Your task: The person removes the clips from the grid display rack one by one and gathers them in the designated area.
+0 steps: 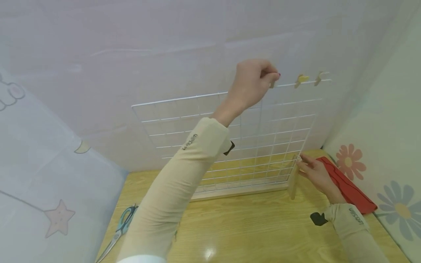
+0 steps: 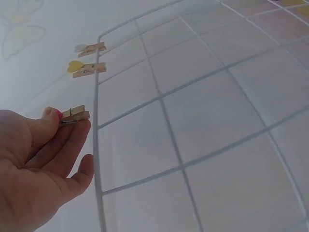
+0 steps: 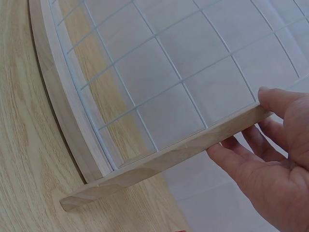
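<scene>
My left hand [image 1: 251, 82] is raised at the top wire of a white wire grid panel [image 2: 169, 169]. Between thumb and fingers it pinches a small wooden clothespin [image 2: 75, 115] with a pink decoration, right beside the wire in the left wrist view. Farther along that same wire sit two more clothespins, one with a yellow heart [image 2: 76, 66] and one with a pale decoration [image 2: 81, 48]. Low at the panel's right end, my right hand [image 1: 317, 173] grips the wooden end piece [image 3: 145, 166] of the stand, thumb on one side and fingers on the other.
The panel stands upright on a wooden base bar [image 1: 243, 191] near the back of the wood-grain table [image 1: 236, 226]. Teal-handled scissors [image 1: 122, 226] lie at the left. Red folded material [image 1: 352, 190] lies at the right, along the flower-patterned wall covering [image 1: 391, 146].
</scene>
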`<state>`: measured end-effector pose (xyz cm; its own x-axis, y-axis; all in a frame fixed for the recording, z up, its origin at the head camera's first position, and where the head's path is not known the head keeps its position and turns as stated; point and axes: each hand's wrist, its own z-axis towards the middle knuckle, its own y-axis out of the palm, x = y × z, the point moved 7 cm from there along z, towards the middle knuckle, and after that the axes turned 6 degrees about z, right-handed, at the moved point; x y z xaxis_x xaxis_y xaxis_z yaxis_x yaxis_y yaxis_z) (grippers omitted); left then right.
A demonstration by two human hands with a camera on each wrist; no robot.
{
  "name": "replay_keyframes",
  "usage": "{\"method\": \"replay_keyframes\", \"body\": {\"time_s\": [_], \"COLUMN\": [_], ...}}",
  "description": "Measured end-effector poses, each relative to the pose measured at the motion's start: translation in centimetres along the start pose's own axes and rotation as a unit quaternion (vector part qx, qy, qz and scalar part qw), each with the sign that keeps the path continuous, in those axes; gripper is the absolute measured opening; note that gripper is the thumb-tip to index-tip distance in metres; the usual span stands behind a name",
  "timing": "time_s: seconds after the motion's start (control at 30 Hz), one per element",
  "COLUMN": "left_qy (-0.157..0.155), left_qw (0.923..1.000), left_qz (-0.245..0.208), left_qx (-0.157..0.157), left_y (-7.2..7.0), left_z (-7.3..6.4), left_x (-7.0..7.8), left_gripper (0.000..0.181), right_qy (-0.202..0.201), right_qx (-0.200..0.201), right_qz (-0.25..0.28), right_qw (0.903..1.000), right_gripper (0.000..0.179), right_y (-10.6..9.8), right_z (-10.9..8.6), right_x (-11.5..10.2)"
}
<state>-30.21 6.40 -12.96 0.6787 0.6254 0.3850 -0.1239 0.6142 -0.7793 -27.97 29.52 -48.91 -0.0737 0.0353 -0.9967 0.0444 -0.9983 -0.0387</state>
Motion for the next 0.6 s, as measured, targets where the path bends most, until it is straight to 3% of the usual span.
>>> {"method": "replay_keyframes", "body": {"time_s": [0.2, 0.4, 0.6], "left_qy": [-0.004, 0.006, 0.028], "left_qw": [0.9990, 0.9974, 0.9934], "left_qz": [-0.036, -0.070, -0.106], "left_qx": [0.024, 0.016, 0.036], "left_y": [-1.8, -1.9, -2.0], "left_z": [0.1, -0.5, -1.4], "left_x": [0.5, 0.7, 0.0], "left_gripper": [0.012, 0.011, 0.014], "right_qy": [-0.007, -0.003, -0.003], "right_qx": [-0.002, -0.002, -0.001], "right_qz": [-0.009, -0.010, -0.012], "right_qw": [0.9999, 0.9999, 0.9999], "right_gripper": [0.063, 0.065, 0.065], "right_y": [-0.1, -0.3, -0.5], "right_z": [0.0, 0.3, 0.5], "right_x": [-0.3, 0.1, 0.5]}}
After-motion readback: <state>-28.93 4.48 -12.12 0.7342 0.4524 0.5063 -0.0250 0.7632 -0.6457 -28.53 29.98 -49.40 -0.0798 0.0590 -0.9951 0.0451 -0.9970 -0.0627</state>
